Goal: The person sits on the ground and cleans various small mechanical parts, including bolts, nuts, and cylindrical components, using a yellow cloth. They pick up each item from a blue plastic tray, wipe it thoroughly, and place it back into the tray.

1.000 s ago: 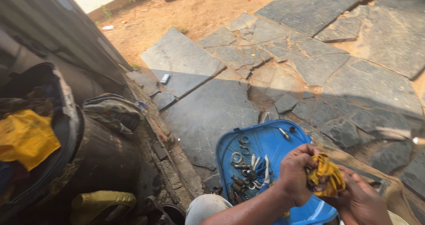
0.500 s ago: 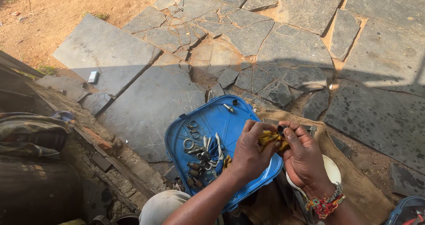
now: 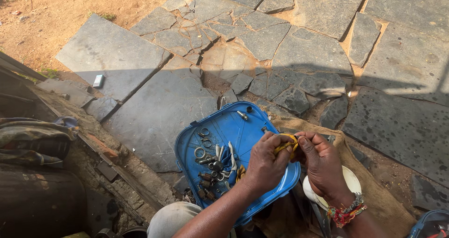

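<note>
While both hands meet over the blue tray (image 3: pixel 220 125), left hand (image 3: pixel 265 165) and right hand (image 3: pixel 323 165) pinching 1 small yellow rag (image 3: pixel 286 143) between fingertips, fingers pressed together on it. Held just above tray's right rim, clear of the metal bits. Tray resting tilted on stone paving (image 3: pixel 154 111), partly on burlap sack (image 3: pixel 369 191). Loose rings, bolts and small fittings (image 3: pixel 210 161) heaped toward near left side. White bowl (image 3: pixel 348 182) under right wrist, beaded bracelet (image 3: pixel 346 212) on it. Risk, as judged: elbow or knee nudging tilted tray, sending small parts into paving cracks. Rag slipping from thin pinch, landing among oily pieces.
</note>
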